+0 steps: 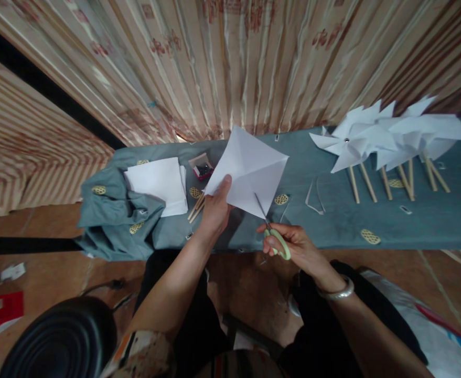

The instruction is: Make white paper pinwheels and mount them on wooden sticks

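A square sheet of white paper (249,168) with crossing diagonal creases is pinched at its left corner by my left hand (217,210), thumb on top. My right hand (289,242) has its fingers through the light green handles of a pair of scissors (278,244). The blades meet the sheet's near corner, one lying over the paper; how deep the cut runs is hard to tell. Beneath my left hand some wooden sticks (196,208) lie on the cloth. Just beyond it stands a small box (202,168) of dark little pieces.
A stack of white paper (157,181) lies on the left of the cloth-covered table (340,226). Several white paper pinwheels (352,134) on wooden sticks lie at the right. Thin paper offcuts (315,199) rest right of the scissors. A striped curtain (230,68) hangs behind.
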Tool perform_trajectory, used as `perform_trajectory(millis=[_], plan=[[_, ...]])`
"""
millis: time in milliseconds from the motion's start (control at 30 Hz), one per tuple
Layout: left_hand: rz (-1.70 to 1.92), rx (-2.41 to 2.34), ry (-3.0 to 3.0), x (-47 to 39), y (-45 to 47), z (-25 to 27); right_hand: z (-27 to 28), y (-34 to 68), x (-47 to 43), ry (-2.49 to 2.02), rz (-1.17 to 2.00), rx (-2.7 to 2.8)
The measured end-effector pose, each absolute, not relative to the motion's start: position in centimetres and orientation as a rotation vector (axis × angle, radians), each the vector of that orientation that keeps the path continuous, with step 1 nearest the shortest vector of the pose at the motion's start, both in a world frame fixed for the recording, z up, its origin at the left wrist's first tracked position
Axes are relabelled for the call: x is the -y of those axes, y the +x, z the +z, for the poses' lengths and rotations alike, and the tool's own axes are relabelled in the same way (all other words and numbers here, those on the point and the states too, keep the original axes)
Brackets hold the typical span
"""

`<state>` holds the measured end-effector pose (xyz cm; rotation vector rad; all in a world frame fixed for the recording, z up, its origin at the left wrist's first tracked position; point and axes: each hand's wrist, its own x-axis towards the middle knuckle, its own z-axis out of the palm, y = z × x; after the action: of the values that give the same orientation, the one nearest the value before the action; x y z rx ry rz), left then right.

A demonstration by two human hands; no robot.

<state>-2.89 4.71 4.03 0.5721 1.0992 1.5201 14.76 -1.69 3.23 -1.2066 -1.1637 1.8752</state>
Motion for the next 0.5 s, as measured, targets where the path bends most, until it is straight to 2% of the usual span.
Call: perform_trajectory(millis=[500], plan=[[1.52, -1.12, 0.57, -4.72, -3.09, 3.86, 3.49, 14.37, 1.6, -1.228, 1.91, 1.094]])
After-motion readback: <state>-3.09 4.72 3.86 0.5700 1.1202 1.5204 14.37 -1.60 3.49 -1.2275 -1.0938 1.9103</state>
